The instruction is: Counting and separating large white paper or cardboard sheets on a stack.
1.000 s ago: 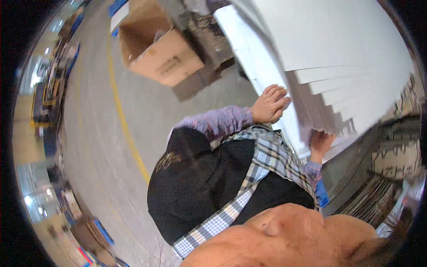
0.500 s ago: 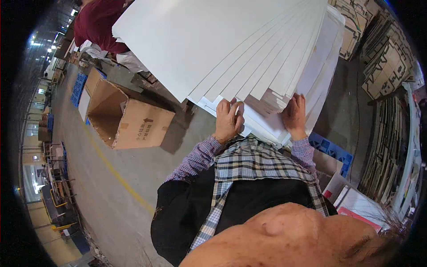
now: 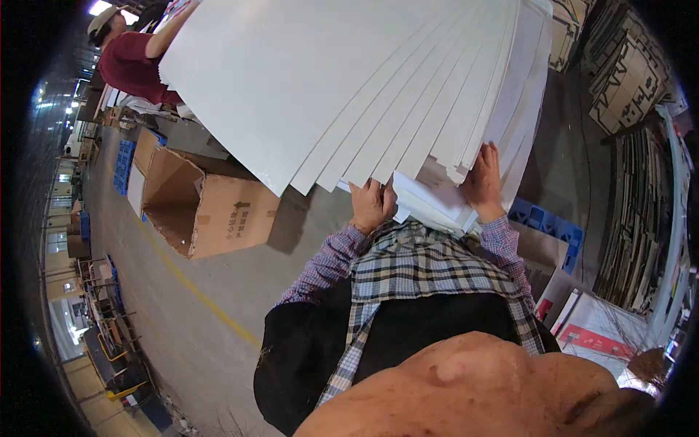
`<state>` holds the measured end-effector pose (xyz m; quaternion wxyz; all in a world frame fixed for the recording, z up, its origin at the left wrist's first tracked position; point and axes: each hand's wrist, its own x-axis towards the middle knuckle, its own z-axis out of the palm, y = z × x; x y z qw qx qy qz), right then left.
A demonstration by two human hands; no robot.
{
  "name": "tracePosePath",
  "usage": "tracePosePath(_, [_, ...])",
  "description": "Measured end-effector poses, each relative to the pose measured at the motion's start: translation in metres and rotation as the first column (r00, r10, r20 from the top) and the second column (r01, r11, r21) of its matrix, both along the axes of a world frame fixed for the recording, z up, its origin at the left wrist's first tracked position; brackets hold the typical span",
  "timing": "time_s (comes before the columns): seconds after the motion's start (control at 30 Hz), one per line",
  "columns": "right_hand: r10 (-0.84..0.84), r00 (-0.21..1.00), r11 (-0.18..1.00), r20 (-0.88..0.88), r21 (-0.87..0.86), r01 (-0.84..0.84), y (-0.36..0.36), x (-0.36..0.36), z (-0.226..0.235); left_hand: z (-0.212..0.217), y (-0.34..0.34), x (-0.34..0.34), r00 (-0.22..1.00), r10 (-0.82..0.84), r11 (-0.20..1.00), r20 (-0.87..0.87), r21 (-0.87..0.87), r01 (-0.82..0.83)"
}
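A large stack of white sheets point(image 3: 291, 80) lies in front of me, its near right part fanned into overlapping strips. My left hand point(image 3: 370, 206) is closed at the near edge of the fanned sheets, with its fingertips partly hidden at their corners. At the stack's right side my right hand point(image 3: 486, 188) rests with fingers stretched out along the sheet edges. Under the fan, more white sheets point(image 3: 429, 204) lie close to my apron. At the far left, a co-worker in a dark red shirt point(image 3: 131, 65) has an arm reaching to the stack's far left edge.
An open cardboard box point(image 3: 237, 218) stands on the floor at left, beyond a yellow floor line point(image 3: 196, 291). A blue pallet point(image 3: 546, 226) lies by my right arm. Stacked boards point(image 3: 633, 218) lean at far right, near cut wooden panels point(image 3: 630, 80).
The upper white sheets have slid left and toward me, so their corners now overhang my left fingertips. More of the co-worker shows, with an arm at the sheets. My right hand stays at the edge.
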<state>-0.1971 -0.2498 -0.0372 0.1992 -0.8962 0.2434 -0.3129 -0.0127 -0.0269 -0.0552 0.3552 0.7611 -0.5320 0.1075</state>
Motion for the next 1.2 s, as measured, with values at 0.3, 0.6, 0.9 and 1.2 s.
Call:
tracePosePath(0.3, [0.040, 0.999, 0.999, 0.009, 0.017, -0.041, 0.004, 0.002, 0.005, -0.019, 0.008, 0.000, 0.988, -0.015, 1.000, -0.154, 0.014, 0.017])
tracePosePath(0.6, [0.026, 0.997, 0.955, 0.067, 0.293, -0.045, -0.018, -0.014, -0.074, -0.039, 0.010, -0.002, 0.928, 0.015, 0.999, -0.373, 0.033, -0.003])
tracePosePath(0.9, [0.000, 0.999, 0.999, -0.039, -0.042, -0.001, -0.012, -0.014, -0.053, -0.028, 0.013, 0.003, 0.912, 0.008, 0.986, -0.410, 0.153, 0.060])
tracePosePath(1.2, [0.012, 0.999, 1.000, 0.038, 0.022, -0.013, -0.017, -0.013, -0.060, -0.034, 0.010, 0.007, 0.990, -0.006, 1.000, -0.140, 0.007, 0.007])
